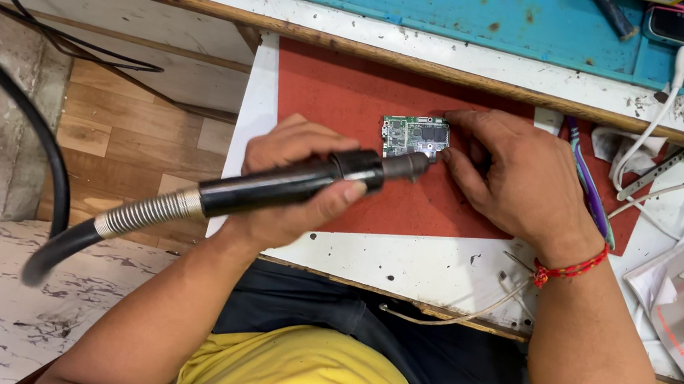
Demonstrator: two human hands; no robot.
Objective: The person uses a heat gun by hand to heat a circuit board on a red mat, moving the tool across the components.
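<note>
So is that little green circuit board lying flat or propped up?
Flat: the circuit board lies face-up on the red mat, with right-hand fingers at its edge.

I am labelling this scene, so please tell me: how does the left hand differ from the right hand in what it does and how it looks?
The left hand is wrapped around a black hot-air handpiece; the right hand lies flatter, its fingertips pressing beside a small green circuit board. The right hand has a red thread bracelet at its wrist; the left hand's wrist is bare. Both hands are over the red mat.
</note>
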